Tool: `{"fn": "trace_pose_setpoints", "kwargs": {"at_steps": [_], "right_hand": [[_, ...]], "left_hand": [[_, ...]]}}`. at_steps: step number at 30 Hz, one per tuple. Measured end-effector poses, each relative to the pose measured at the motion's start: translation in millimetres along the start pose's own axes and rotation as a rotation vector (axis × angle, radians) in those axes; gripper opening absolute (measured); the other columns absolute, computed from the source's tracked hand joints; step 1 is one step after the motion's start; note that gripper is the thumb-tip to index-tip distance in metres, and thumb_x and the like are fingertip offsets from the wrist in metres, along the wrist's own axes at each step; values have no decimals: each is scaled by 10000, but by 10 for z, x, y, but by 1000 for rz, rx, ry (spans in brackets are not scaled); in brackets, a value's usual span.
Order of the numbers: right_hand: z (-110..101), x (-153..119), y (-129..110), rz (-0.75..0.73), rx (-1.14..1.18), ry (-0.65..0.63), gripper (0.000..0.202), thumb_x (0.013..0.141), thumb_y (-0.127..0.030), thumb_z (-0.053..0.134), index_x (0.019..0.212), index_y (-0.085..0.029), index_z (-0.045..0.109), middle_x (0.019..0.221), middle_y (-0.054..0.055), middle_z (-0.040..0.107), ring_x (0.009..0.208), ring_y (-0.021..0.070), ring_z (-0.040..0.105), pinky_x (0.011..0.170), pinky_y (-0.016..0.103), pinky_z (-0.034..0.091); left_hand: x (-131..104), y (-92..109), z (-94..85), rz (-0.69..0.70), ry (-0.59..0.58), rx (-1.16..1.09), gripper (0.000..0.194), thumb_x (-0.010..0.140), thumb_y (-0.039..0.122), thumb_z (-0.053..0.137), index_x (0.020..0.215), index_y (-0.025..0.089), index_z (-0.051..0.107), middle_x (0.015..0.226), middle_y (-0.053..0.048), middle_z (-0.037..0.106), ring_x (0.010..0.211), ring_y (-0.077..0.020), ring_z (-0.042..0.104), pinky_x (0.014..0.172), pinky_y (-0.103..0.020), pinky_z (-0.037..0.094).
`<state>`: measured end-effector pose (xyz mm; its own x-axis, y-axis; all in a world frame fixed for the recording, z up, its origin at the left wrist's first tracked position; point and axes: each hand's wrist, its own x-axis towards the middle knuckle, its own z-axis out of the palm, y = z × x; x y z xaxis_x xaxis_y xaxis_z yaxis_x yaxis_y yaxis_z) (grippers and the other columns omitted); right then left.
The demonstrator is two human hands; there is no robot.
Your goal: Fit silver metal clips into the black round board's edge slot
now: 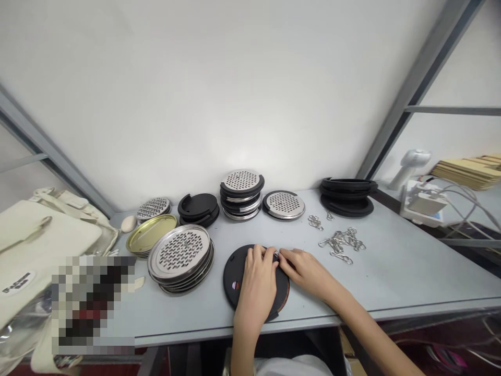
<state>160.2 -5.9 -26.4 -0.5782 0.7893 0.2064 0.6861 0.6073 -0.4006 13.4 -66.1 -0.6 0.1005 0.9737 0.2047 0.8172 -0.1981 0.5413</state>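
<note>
Black round holder [281, 290] lies flat on the grey table [395, 282], directly in front of the tall grater stack [241, 194]; places below are taken from that stack. Cream bag [55, 224]: far left of it. Silver grater pile [182, 250]: front left, discs not squarely aligned. A knock from the left forearm could slide the top one off.

Left hand [258, 279]: in front of the stack, laid over the holder, fingers bunched toward the far rim. Cannot tell whether they grip or only press. Off-centre weight here might make the holder tip, pivot or skid toward the table's near edge.

Right hand [303, 265]: front right of the stack, thumb and forefinger narrow, apparently pinching at the holder's far right rim.

Wire snap hooks [341, 244]: right of the stack and forward, loose and overlapping, near the right wrist. A sideways sweep could scatter them; lifting one may drag others.

Small metal piece [276, 255]: between the fingertips, front right of the stack, mostly hidden, seating unclear. Likeliest fault: smooth metal slips from the pinch and springs away, or sits crooked because fingers block sight of it.
</note>
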Motion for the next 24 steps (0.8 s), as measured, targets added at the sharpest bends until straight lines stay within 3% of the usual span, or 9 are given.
{"fn": "trace_pose_setpoints", "kwargs": {"at_steps": [24], "right_hand": [[1, 3, 6, 12, 22, -16, 264, 954, -247, 324, 765, -199, 502, 651, 9, 571, 604, 154, 526, 574, 248, 320]], "left_hand": [[4, 4, 3, -12, -6, 1, 288, 941, 161, 310, 1139, 261, 493, 1033, -50, 463, 968, -204, 434, 865, -349, 386]]}}
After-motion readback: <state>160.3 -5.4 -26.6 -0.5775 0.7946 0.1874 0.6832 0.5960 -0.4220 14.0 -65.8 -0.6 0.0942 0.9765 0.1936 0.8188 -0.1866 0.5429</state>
